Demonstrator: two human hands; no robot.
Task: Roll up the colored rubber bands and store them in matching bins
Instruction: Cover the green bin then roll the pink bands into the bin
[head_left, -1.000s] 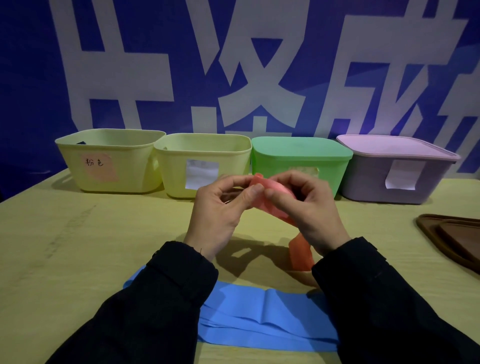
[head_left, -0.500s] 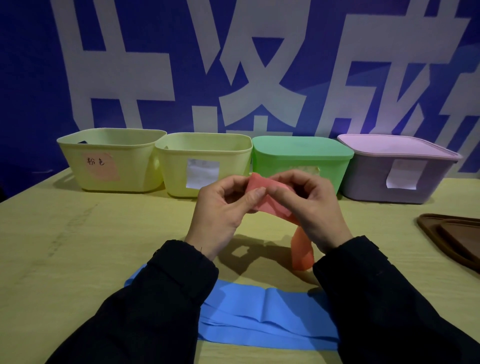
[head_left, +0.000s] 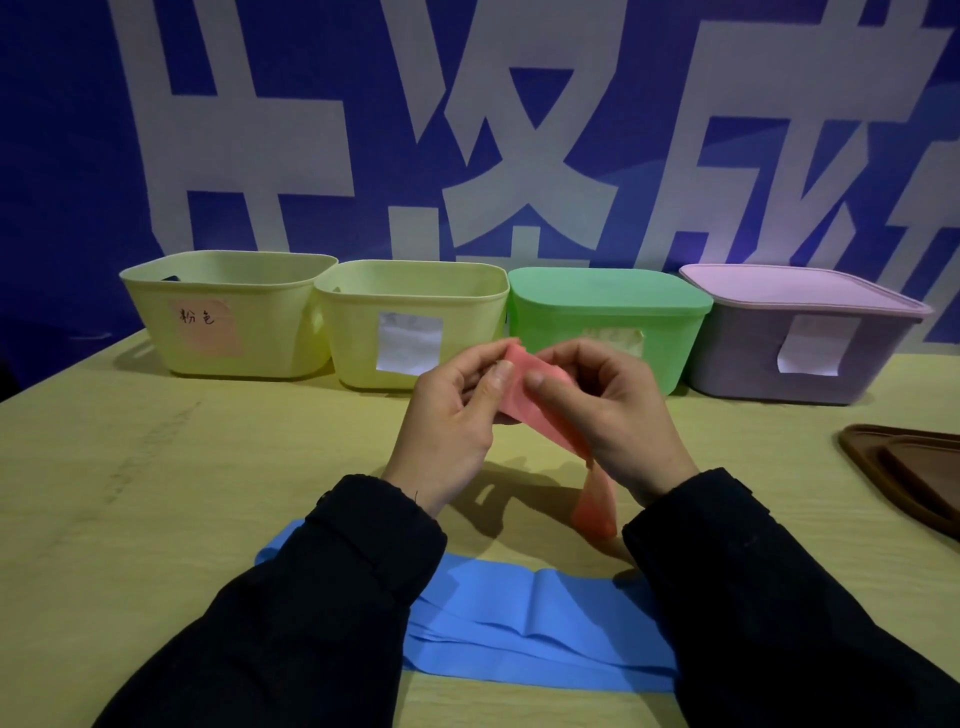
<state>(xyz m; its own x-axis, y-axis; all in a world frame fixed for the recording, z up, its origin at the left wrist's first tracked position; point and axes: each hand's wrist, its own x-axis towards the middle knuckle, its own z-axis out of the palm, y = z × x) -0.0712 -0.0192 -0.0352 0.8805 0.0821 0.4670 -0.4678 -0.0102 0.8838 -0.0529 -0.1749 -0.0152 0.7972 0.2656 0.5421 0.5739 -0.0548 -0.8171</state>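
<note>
Pink band (head_left: 535, 402) is the piece in hand, raised above the table (head_left: 156, 493) in front of the row of bins, presumably so its end can be turned over freely without dragging on the wood. Going left to right: the pink-labelled bin (head_left: 223, 317) stands open at the far left, its handwritten pink tag facing the person, so it reads as the likely home for this band; the second yellow bin (head_left: 410, 322), also open, touches it and carries a white tag. The left hand (head_left: 447, 415) pinches the band's upper end between thumb and curled fingers, seemingly anchoring the start of the roll. The right hand (head_left: 608, 410) pinches the same strip just beside it, thumb on top, placed to feed and tighten the next turn. Below the right hand the loose tail hangs down to the table, so most of the length looks unrolled; I judge the roll as barely begun. Behind the hands, the green bin (head_left: 608, 312) and the purple bin (head_left: 810, 338) both have lids on, and would need opening before use. Blue band (head_left: 545, 623) lies flat in folds near the table's front edge, partly under both sleeves, waiting its turn. A brown tray (head_left: 914, 467) sits at the far right.
</note>
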